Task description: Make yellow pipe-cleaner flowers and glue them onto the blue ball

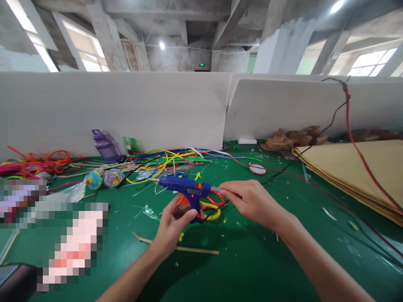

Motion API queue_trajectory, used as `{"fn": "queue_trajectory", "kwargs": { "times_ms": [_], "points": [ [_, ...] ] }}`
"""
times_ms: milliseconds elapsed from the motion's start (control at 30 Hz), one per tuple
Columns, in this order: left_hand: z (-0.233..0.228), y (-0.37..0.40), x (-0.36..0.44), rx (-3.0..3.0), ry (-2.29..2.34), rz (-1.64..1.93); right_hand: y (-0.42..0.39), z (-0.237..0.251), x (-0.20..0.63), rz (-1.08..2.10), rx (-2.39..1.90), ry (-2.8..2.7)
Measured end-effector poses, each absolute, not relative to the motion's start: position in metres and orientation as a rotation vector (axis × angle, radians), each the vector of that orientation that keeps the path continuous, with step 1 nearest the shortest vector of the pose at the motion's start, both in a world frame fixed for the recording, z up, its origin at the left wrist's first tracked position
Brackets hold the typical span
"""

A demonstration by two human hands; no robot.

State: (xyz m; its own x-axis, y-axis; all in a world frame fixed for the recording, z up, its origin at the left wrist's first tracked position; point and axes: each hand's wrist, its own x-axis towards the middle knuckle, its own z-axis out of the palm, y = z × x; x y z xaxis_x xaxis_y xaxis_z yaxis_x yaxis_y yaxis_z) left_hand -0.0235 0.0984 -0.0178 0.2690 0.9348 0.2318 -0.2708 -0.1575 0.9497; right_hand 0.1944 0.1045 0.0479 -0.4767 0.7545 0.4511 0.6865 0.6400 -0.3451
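Observation:
My left hand (172,224) grips the handle of a blue hot glue gun (185,189), nozzle pointing left, a small red light lit on its side. My right hand (250,200) pinches the clear glue stick (215,189) at the back end of the gun. Just behind the gun lie scissors with red and yellow handles (215,206) on the green table (245,260). A black cord leaves the gun's handle base.
A pile of coloured pipe cleaners (163,161) and thin sticks lies behind, with a purple bottle (105,146) and two swirl lollipop shapes (113,178). Tan sheets (355,167) are stacked at right, red and black cables crossing them. A wooden stick (189,249) lies near me. White partition behind.

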Motion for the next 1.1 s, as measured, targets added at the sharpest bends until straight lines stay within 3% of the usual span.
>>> {"fn": "queue_trajectory", "kwargs": {
  "times_ms": [567, 867, 1100],
  "points": [
    [-0.016, 0.098, -0.024, 1.27, 0.72, 1.207, 0.107, 0.042, 0.188, 0.319, -1.083, -2.215],
    [-0.002, 0.094, -0.021, 0.659, 0.378, 0.915, 0.118, 0.042, 0.195, 0.551, -1.084, -2.061],
    [-0.008, 0.09, -0.02, 0.543, 0.243, 0.878, 0.116, 0.042, 0.192, 0.53, -1.122, -2.125]
  ]
}}
